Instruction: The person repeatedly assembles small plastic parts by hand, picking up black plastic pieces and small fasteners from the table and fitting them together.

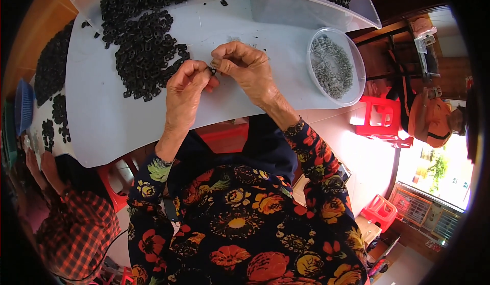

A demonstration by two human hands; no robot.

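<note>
On the pale counter [94,116], far right of the heap of black parts [145,55] there is a round tub [359,63] of metal pieces, and a clear bin [286,13] stands to its upper right. Just right of this heap, the left hand [188,83] has its grip pinched closed on a small dark part [212,71]; the right hand [247,73] is pinched there too, but its hold I cannot tell.

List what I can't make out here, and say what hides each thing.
All in the head view:
Black part: exact shape; small, and partly covered by the left hand and right hand.
Anything else the right hand may pinch: hidden by its own grip.
Metal pieces in the bowl: single shapes; too small and crowded.
Tub: far side; cut off by the top edge.
</note>
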